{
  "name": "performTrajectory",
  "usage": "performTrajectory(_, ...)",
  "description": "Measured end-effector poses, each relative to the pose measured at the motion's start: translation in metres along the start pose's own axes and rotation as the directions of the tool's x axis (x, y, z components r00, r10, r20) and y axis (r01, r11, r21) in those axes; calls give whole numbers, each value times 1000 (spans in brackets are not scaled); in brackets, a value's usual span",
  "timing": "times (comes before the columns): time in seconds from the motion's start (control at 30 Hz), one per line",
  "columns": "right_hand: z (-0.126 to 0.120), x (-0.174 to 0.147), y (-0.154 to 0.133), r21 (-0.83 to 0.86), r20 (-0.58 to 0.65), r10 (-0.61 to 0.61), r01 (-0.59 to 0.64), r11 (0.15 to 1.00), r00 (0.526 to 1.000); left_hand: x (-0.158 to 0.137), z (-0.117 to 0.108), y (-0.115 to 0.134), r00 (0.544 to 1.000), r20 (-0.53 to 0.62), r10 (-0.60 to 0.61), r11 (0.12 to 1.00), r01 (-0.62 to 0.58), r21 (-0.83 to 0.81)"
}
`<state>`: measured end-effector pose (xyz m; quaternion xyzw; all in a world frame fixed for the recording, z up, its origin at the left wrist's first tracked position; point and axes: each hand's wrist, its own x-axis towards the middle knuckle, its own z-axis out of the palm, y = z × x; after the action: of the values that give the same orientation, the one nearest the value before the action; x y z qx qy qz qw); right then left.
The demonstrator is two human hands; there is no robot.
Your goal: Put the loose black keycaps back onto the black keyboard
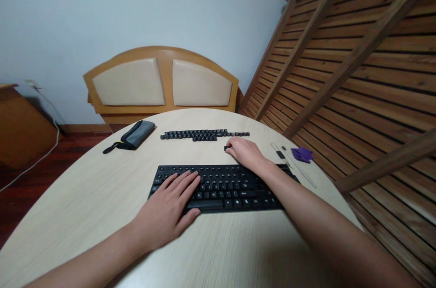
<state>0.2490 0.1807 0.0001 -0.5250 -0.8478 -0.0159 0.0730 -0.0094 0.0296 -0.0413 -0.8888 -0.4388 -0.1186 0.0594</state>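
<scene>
A black keyboard [213,205] lies on the round table, with bare switch spots along its upper rows and keycaps on the lower ones. My left hand [173,201] rests spread and flat over its left part. Beyond the keyboard's back edge, my right hand [243,149] pinches a small black keycap [226,147] just above or on the tabletop; I cannot tell which. Behind that hand, loose black keycaps [194,135] are laid out in rows. My right forearm hides part of the keyboard's right side.
On the pale table [112,179], a grey and black zip pouch [138,135] lies at the left. To the right are a wire keycap puller [279,154], a thin pale rod [303,172] and a purple cloth [302,155]. A wooden slatted frame [340,83] leans beyond the table's right side.
</scene>
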Motion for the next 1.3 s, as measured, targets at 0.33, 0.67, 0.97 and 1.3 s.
performTrajectory(0.33, -21, -82, 15, 745, -16, -66, 56, 665, 998, -2, -2, 0, 1000, 5, 12, 999, -12, 30)
performTrajectory(0.67, -28, -91, 33, 702, 61, -94, 24, 711, 994, -3, -3, 1, 998, -5, 69, 993, -69, 95)
performTrajectory(0.97, -22, -91, 40, 567, 54, -186, 123, 814, 981, -3, -5, 1, 994, -16, 104, 989, -101, 107)
performTrajectory(1.3, -21, -94, 43, 509, 100, -243, 161, 846, 965, -5, -3, 2, 996, -9, 91, 992, -89, 93)
